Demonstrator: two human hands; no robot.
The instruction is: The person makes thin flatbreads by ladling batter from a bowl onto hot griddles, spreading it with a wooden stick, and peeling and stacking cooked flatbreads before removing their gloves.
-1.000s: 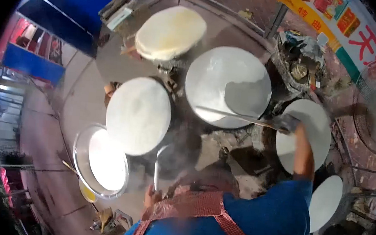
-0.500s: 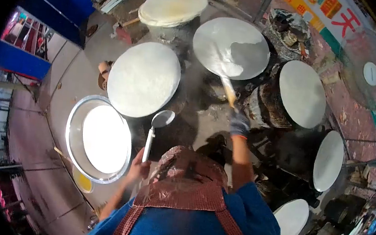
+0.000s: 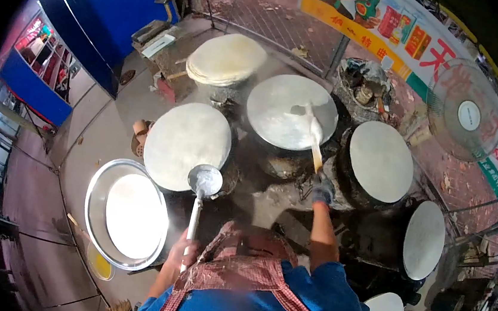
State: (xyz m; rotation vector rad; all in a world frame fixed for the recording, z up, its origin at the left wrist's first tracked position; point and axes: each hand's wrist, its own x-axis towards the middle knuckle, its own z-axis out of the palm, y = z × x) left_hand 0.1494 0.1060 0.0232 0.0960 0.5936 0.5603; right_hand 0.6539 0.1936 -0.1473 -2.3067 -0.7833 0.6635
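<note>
My left hand (image 3: 183, 251), bare, is wrapped round the white handle of a ladle (image 3: 205, 180), whose bowl is over the near edge of a round griddle (image 3: 187, 140) covered with a pale layer. My right hand (image 3: 322, 191) wears a dark glove and grips the wooden handle of a batter-coated spreader (image 3: 315, 133). The spreader's coated end lies on the back middle griddle (image 3: 283, 108), where white batter covers most of the surface and a small grey patch shows. A metal basin (image 3: 93, 200) of white batter stands left of my left hand.
A pile of thin pale rounds (image 3: 227, 57) is at the back. More round griddles (image 3: 381, 162) with pale tops curve down the right side. A debris-filled container (image 3: 363, 88), a fan (image 3: 466, 110) and a printed banner (image 3: 392, 34) are at the back right. Yellow liquid (image 3: 100, 264) is beside the basin.
The spreader has swung rightward on the griddle and its grey patch has shrunk. The ladle has come over the left griddle's near edge. The camera view has shifted.
</note>
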